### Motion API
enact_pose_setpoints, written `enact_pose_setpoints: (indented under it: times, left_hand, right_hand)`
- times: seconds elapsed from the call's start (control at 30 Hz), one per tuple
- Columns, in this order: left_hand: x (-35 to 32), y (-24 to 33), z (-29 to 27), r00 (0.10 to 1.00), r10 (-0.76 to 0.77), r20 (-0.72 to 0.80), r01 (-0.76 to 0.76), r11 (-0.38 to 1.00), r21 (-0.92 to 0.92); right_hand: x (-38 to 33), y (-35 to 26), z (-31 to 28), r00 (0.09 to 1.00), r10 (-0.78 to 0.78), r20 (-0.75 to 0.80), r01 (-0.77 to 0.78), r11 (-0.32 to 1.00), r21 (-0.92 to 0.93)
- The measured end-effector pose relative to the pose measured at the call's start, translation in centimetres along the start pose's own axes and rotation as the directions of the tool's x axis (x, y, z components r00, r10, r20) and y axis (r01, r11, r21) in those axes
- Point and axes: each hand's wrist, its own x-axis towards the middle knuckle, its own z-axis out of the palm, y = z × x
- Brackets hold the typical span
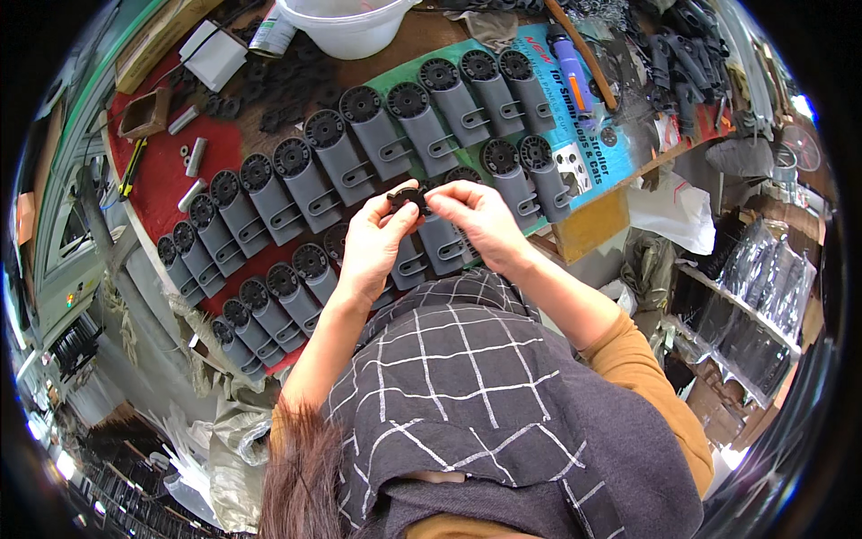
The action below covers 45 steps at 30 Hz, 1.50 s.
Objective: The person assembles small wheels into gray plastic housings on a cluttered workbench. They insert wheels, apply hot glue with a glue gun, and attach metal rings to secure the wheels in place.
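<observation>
My left hand (375,241) pinches a small black plastic part (407,198), roughly round with notched edges, between thumb and fingers. From the other side my right hand (478,218) is closed, its thumb and fingertips pressed together at the part's right edge. Any smaller piece between those fingertips is hidden. Under and around both hands stand grey plastic housings (334,166) with round black ends, laid out in two slanting rows on the workbench. Each has a looped slot near its lower end. My hands cover some housings in the nearer row.
A white tub (350,29) stands at the far edge beside a spray can (272,34). Loose black parts (292,94) lie behind the rows. At right are a purple-and-grey tool (575,72) and a heap of black parts (684,67). A yellow cutter (133,168) lies left.
</observation>
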Motion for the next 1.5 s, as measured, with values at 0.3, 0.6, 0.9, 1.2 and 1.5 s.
enact_pose_setpoints:
  times: [0.3, 0.6, 0.9, 1.2, 1.5]
  left_hand:
    - [0.1, -0.6, -1.7, 0.999, -0.001, -0.038, 0.005, 0.995, 0.096]
    - [0.2, -0.4, -2.8, 0.994, 0.005, -0.113, -0.001, 0.999, 0.035]
    - [0.5, -1.0, -3.2, 0.996, 0.001, -0.091, 0.002, 0.999, 0.032]
    - [0.7, -0.2, -3.0, 0.987, 0.006, -0.16, 0.006, 0.998, 0.07]
    - [1.1, 0.9, -2.8, 0.959, -0.012, -0.282, 0.024, 0.999, 0.041]
  right_hand:
    - [0.4, -1.2, -13.3, 0.746, -0.639, -0.189, -0.057, 0.222, -0.973]
    - [3.2, 0.7, -19.5, 0.812, -0.539, 0.224, 0.063, -0.299, -0.952]
    - [2.3, 1.6, -19.9, 0.84, -0.44, 0.318, 0.113, -0.431, -0.895]
    - [14.7, -6.4, -15.6, 0.781, -0.62, 0.072, 0.092, 0.001, -0.996]
    - [29.7, -10.3, -14.5, 0.661, -0.722, -0.206, 0.013, 0.285, -0.958]
